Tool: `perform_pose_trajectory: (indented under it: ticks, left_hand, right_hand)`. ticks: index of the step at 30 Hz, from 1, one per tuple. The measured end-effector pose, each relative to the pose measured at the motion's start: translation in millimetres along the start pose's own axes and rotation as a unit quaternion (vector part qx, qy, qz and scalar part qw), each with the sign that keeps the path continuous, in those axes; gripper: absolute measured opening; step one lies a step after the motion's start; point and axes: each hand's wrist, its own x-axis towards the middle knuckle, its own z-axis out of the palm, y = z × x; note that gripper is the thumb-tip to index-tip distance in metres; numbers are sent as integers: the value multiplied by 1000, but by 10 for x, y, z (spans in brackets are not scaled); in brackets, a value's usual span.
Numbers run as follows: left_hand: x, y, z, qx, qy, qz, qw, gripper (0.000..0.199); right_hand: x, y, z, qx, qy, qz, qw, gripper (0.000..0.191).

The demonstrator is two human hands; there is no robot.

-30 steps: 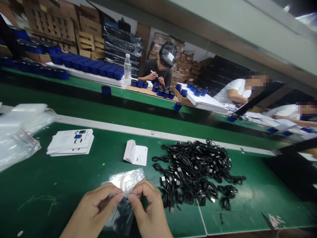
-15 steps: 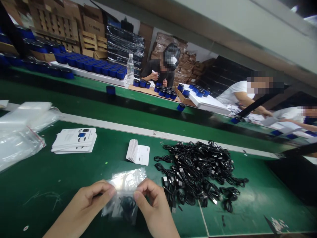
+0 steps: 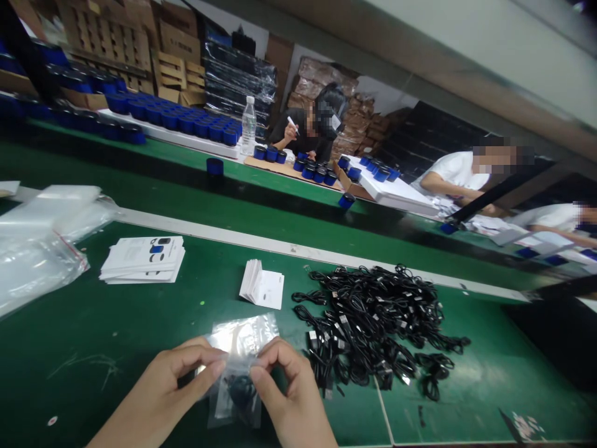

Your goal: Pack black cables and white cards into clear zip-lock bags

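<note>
Left hand (image 3: 161, 389) and right hand (image 3: 291, 392) pinch, nearly closed, the top edges of a clear plastic bag (image 3: 242, 336) | coiled black cable (image 3: 240, 392) inside, over green workbench (image 3: 93, 317) | risk: thin film slipping from fingertips, bag snagging loose black cables (image 3: 373, 317) just beside

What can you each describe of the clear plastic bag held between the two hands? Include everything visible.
The clear plastic bag is thin, glossy and creased, with glare across its upper part. A coiled black cable sits in its lower part. The left hand and right hand pinch it near the middle, over the green bench.
</note>
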Motion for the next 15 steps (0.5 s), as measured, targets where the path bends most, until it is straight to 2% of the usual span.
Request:
perform_pose_trajectory:
  ticks: [3, 6, 11, 15]
  left_hand:
    - [-13, 14, 8, 5, 9, 4, 1000, 26]
    - [-29, 51, 39, 12, -5, 11, 1000, 25]
    - [-24, 109, 95, 40, 1, 24, 999, 25]
    - [-9, 132, 122, 42, -13, 38, 998, 26]
  right_hand:
    - [4, -31, 3, -6, -1, -9, 1000, 16]
    - [9, -21, 24, -24, -1, -21, 1000, 15]
    - [-9, 52, 65, -90, 35, -74, 993, 16]
    - [-45, 110, 116, -91, 32, -103, 990, 15]
